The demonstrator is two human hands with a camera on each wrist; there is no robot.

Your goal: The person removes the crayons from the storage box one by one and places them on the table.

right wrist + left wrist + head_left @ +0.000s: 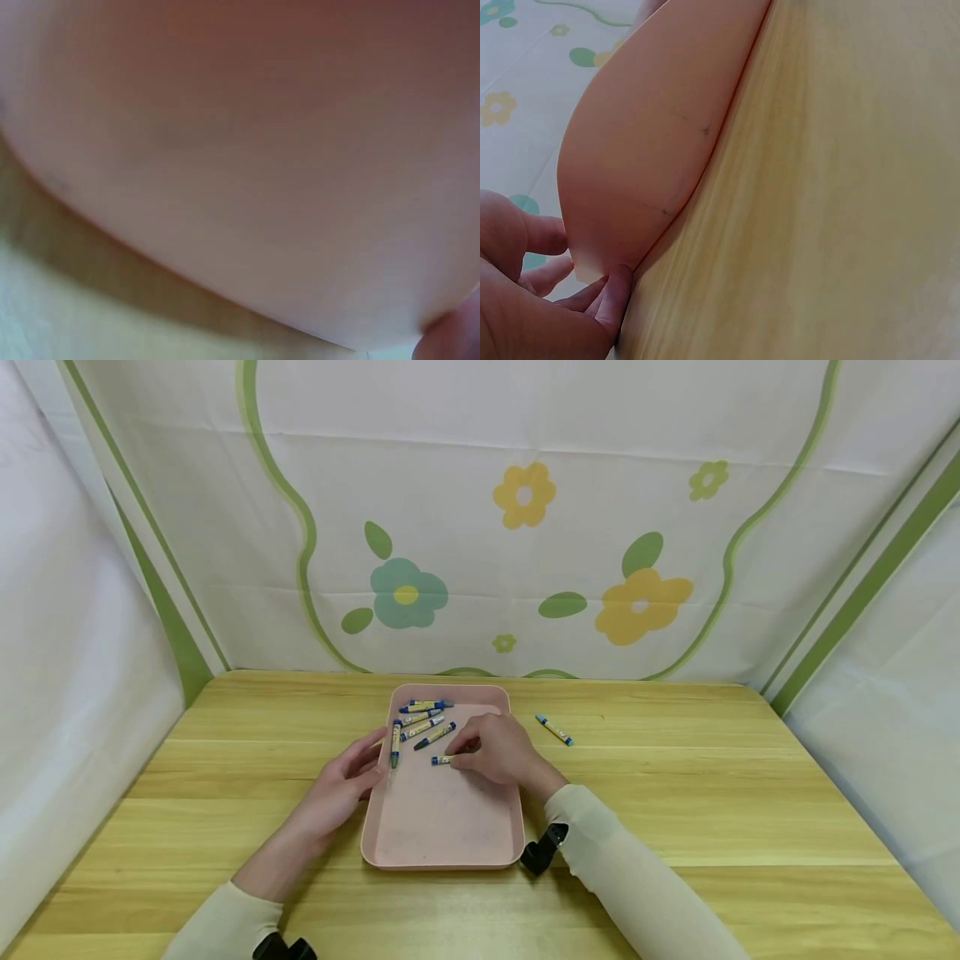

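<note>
A pink tray (442, 843) lies on the wooden table. My right hand (498, 750) reaches over its right side and pinches a short crayon (442, 760) with a blue and yellow wrapper; the fingers cover part of it. At the tray's left wall, my left hand (341, 789) touches the outside with its fingers extended, also seen from beside the tray wall (645, 142) in the left wrist view. Several crayons (422, 729) lie loosely in the tray's upper left part, including a green-tipped one (395, 745) along the wall. The right wrist view shows mostly blurred tray wall (247, 180).
A single light-blue-tipped crayon (554, 730) lies on the table (720, 793) to the right of the tray. Behind the table hangs a white cloth (465, 410) with printed flowers, and white cloth also borders both sides.
</note>
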